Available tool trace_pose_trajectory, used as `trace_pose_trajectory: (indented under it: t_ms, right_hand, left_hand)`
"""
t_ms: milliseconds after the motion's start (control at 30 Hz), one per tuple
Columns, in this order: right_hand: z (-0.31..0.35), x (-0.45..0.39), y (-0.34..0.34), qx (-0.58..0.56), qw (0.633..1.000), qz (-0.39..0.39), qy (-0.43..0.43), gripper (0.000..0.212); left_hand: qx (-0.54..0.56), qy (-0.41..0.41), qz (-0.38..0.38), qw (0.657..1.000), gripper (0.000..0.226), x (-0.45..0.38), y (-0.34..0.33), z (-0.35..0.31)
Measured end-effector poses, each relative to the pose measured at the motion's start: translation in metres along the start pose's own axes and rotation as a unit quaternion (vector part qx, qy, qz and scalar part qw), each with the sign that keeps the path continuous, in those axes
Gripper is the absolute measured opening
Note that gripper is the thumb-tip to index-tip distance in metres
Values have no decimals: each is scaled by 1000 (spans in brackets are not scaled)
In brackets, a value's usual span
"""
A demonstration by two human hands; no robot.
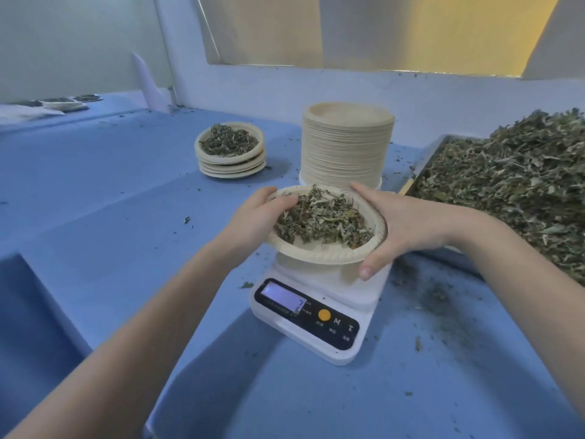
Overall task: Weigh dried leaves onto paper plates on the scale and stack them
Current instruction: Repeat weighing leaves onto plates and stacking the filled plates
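A paper plate (319,253) heaped with dried leaves (323,221) hangs tilted just above the white digital scale (319,312). My left hand (256,217) grips its left rim, thumb over the edge. My right hand (399,226) grips its right rim, thumb below the plate. Behind it rises a tall stack of bare paper plates (346,147). Farther left sits a short stack of filled plates (231,150) with leaves on top.
A metal tray (427,160) at the right carries a big pile of loose dried leaves (512,188). Leaf crumbs litter the blue table (110,201) around the scale. More plates (66,103) lie at the far left; a wall runs behind.
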State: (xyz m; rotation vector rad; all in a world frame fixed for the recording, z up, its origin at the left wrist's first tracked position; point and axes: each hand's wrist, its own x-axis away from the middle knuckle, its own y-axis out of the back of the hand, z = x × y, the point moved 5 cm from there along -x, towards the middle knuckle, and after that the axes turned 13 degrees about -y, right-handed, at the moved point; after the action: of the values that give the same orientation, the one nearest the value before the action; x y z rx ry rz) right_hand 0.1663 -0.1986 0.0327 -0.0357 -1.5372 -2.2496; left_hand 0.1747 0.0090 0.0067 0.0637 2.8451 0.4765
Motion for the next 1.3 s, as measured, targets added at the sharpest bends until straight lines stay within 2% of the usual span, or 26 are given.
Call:
trace_pose_trajectory:
  t_ms: [100,200,333,400,467,500,533,700,867,1067,1133,1200,1300]
  right_hand:
    - [23,-25,18,-9,999,-20,29,151]
    - [56,-56,40,-42,994,-57,77,128]
    - [82,-116,63,-191,975,-96,54,127]
    - [95,-151,70,-230,963,-136,40,99]
    - [109,-187,74,-190,963,-191,19,50]
    - [116,-206,72,-157,966,-206,5,36]
    - [122,-224,70,-133,967,-215,-7,31]
    - [126,-299,49,-150,970,-181,-67,53]
    - [113,-330,34,-134,971,-175,-97,59]
    - [110,-334,35,-106,976,-161,-105,60]
    - [113,-328,39,-108,974,-163,-112,60]
    - [119,-319,44,-96,974,-174,-111,64]
    - [131,-298,51,-79,976,-177,-99,69]
  left_hand:
    - [16,-20,-42,999,48,-22,28,-8]
    - [6,-19,-105,994,42,-51,66,-11]
    - [-5,-12,-176,984,37,-99,116,-8]
    - [-17,-8,-205,979,31,-126,136,0]
    - [-29,4,-208,978,31,-155,149,13]
    - [-39,12,-206,978,33,-169,153,21]
    - [-52,20,-206,977,33,-181,157,29]
    - [-59,79,-196,976,42,-224,162,82]
    - [-62,70,-196,976,33,-247,159,119]
    - [-87,57,-200,974,34,-258,156,125]
    - [-92,76,-185,976,42,-256,157,120]
    - [-102,94,-180,974,59,-251,159,110]
    - [-138,89,-181,970,71,-236,161,85]
